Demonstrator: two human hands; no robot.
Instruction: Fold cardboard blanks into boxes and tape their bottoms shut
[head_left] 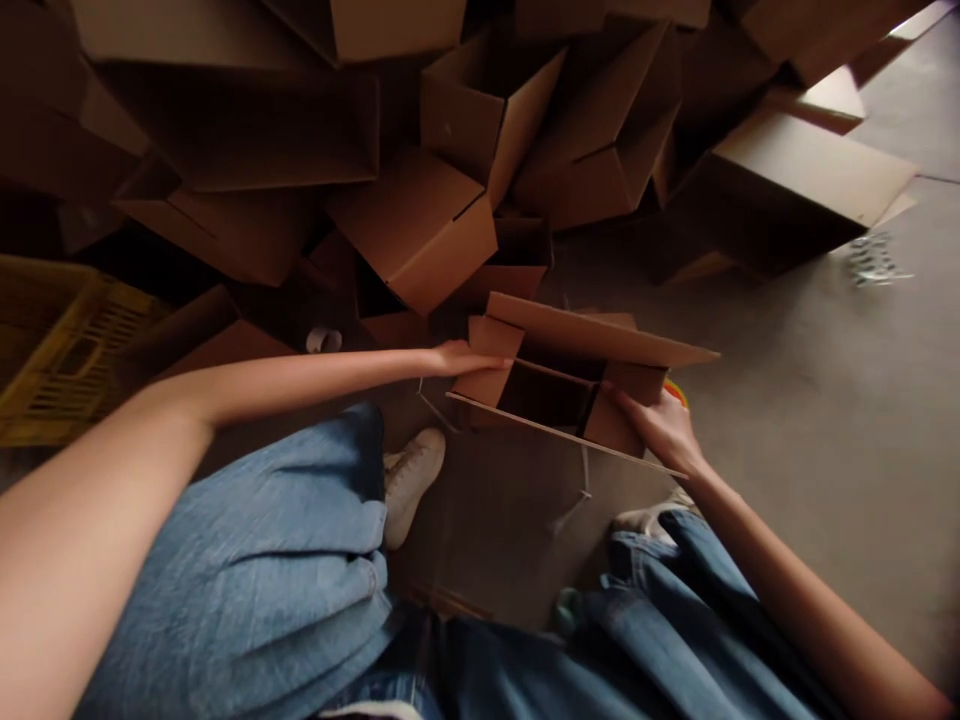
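Note:
An open cardboard box (pixel 570 375) sits on the floor in front of my knees, its flaps spread and its dark inside showing. My left hand (pixel 457 358) reaches across with fingers stretched flat against the box's left flap. My right hand (pixel 660 425) grips the box's right side, fingers curled over the edge of a flap. A flat cardboard sheet (pixel 510 510) lies under the box, between my legs.
A big heap of empty cardboard boxes (pixel 420 220) fills the far side. A yellow plastic crate (pixel 52 340) stands at the left. Grey concrete floor (pixel 840 420) stretches right, with a small pale tangle (pixel 874 260) on it. My jeans and white shoe (pixel 412 480) are below.

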